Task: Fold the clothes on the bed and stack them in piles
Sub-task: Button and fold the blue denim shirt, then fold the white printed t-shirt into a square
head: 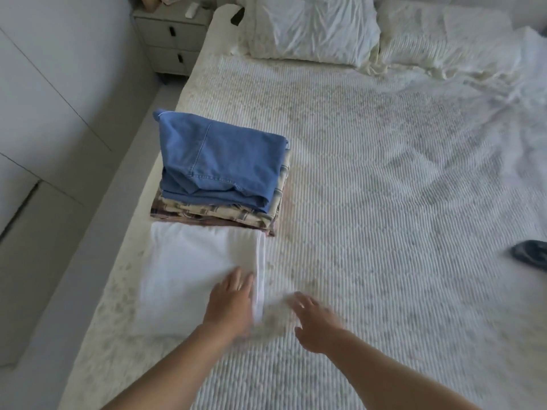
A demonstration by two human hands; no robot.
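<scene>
A folded white garment [189,273] lies on the left side of the bed [370,202], near its edge. My left hand [232,300] rests flat on the garment's right edge, fingers straight. My right hand [313,324] hovers just right of it over the bedspread, fingers spread and blurred, holding nothing. Behind the white garment stands a pile with folded blue jeans [219,161] on top of patterned beige and plaid clothes [219,216]. A dark garment [531,255] lies unfolded at the right edge of the frame.
Two white pillows [310,28] lie at the head of the bed. A grey nightstand [171,37] with a remote on it stands at the back left. White cupboard doors [44,93] line the left wall beside a narrow strip of floor.
</scene>
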